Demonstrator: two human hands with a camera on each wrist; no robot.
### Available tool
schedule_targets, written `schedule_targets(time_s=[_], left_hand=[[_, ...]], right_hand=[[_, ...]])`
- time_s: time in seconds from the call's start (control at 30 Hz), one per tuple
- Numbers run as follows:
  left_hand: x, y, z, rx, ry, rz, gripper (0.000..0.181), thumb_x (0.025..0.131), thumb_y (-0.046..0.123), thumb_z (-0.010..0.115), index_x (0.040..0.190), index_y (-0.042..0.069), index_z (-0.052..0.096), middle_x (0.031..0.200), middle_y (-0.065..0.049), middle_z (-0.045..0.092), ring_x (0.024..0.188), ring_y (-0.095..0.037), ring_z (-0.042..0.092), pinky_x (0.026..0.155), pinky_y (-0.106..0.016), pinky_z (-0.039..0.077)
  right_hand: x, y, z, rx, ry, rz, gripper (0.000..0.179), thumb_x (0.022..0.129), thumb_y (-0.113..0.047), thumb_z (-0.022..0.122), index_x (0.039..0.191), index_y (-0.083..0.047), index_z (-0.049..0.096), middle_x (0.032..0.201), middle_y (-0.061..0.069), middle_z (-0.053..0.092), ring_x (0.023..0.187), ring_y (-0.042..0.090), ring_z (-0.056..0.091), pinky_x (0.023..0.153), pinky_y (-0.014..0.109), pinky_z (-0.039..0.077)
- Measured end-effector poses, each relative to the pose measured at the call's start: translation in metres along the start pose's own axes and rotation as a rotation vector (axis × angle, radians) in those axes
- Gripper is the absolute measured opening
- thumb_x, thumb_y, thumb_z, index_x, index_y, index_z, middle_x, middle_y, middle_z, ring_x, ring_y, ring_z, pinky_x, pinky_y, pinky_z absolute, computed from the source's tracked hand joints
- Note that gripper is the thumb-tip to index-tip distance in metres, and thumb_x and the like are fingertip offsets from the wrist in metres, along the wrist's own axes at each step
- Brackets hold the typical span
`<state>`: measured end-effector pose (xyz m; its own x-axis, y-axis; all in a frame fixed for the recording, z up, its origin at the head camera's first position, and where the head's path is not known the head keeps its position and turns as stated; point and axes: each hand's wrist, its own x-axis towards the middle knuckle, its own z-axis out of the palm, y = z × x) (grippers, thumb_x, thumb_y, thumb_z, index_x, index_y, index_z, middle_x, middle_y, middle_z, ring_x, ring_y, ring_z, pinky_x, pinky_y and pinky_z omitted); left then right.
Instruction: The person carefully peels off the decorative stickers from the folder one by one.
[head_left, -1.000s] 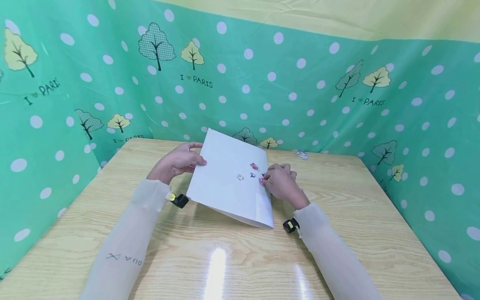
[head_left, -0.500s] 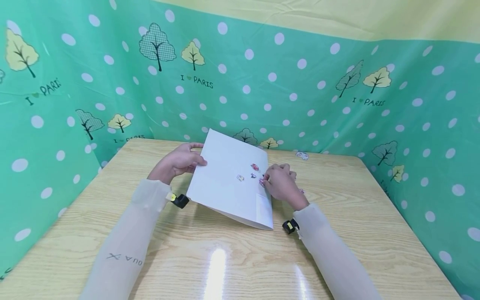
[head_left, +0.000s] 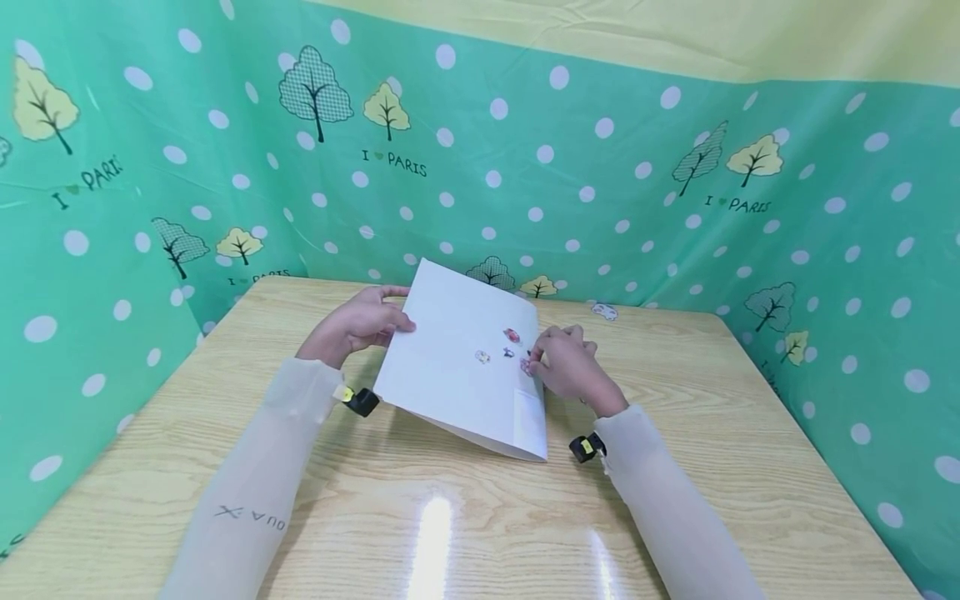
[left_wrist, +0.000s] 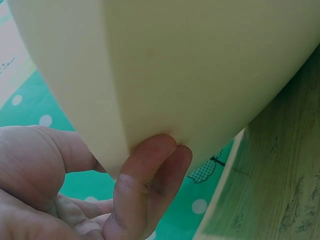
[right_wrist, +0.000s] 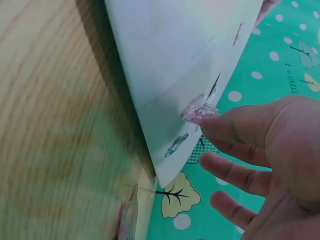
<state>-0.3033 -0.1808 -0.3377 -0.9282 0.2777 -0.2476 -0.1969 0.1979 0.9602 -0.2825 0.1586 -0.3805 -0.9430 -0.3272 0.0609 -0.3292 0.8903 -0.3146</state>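
A white folder [head_left: 450,350] leans tilted above the table, bulging along its near edge. My left hand [head_left: 360,321] grips its left side, thumb in front; the left wrist view shows fingertips [left_wrist: 155,155] against the back. At the folder's right edge, my right hand [head_left: 567,364] pinches a small pink cartoon sticker [right_wrist: 197,111] against the front; the forefinger is mostly hidden behind the thumb. Beside it are a red sticker [head_left: 512,335], a small dark one [head_left: 508,352] and a pale yellowish one [head_left: 482,357]. A bluish sticker [right_wrist: 176,145] sits near the folder's corner.
The wooden table [head_left: 712,450] runs back to a green dotted curtain [head_left: 570,158]. Near its back edge lies a white cutout with grey marks [head_left: 604,311]. A colourful flat piece [right_wrist: 128,215] shows at the bottom of the right wrist view.
My right hand and wrist have shifted slightly to the right, with the fingertips still at the pink sticker. The folder has edged a little to the right; my left hand keeps its hold.
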Motion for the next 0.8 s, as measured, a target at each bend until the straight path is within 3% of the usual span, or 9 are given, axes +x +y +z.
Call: schedule_targets(time_s=[0.4, 0.53, 0.67, 0.8], left_hand=[[0.0, -0.001, 0.001, -0.01, -0.009, 0.002, 0.081, 0.093, -0.006, 0.062, 0.16, 0.004, 0.019, 0.133, -0.025, 0.059, 0.089, -0.023, 0.073, 0.078, -0.037, 0.061], [0.0, -0.001, 0.001, -0.008, -0.006, 0.0, 0.081, 0.093, -0.006, 0.062, 0.16, 0.004, 0.019, 0.132, -0.024, 0.06, 0.089, -0.023, 0.073, 0.078, -0.037, 0.061], [0.0, 0.0, 0.001, -0.013, -0.012, 0.001, 0.081, 0.093, -0.006, 0.062, 0.16, 0.004, 0.019, 0.131, -0.024, 0.06, 0.088, -0.023, 0.073, 0.078, -0.037, 0.061], [-0.001, 0.0, 0.0, -0.009, -0.01, 0.003, 0.081, 0.092, -0.006, 0.063, 0.16, 0.003, 0.019, 0.131, -0.024, 0.06, 0.087, -0.022, 0.073, 0.077, -0.036, 0.061]], right_hand=[[-0.003, 0.01, -0.011, 0.011, -0.022, -0.006, 0.015, 0.099, -0.022, 0.069, 0.086, -0.014, 0.072, 0.127, 0.011, 0.061, 0.127, 0.045, 0.035, 0.094, 0.066, 0.034], [-0.003, 0.014, -0.015, 0.005, -0.042, 0.068, 0.018, 0.099, -0.021, 0.066, 0.084, -0.013, 0.073, 0.114, 0.01, 0.061, 0.123, 0.044, 0.035, 0.096, 0.069, 0.032], [-0.005, 0.017, -0.017, -0.011, -0.098, 0.14, 0.029, 0.099, -0.016, 0.061, 0.072, -0.01, 0.069, 0.092, 0.008, 0.061, 0.112, 0.042, 0.036, 0.097, 0.076, 0.026], [-0.005, 0.021, -0.015, -0.045, -0.141, 0.158, 0.036, 0.097, -0.012, 0.06, 0.061, -0.01, 0.065, 0.082, 0.007, 0.062, 0.109, 0.042, 0.035, 0.099, 0.079, 0.022]])
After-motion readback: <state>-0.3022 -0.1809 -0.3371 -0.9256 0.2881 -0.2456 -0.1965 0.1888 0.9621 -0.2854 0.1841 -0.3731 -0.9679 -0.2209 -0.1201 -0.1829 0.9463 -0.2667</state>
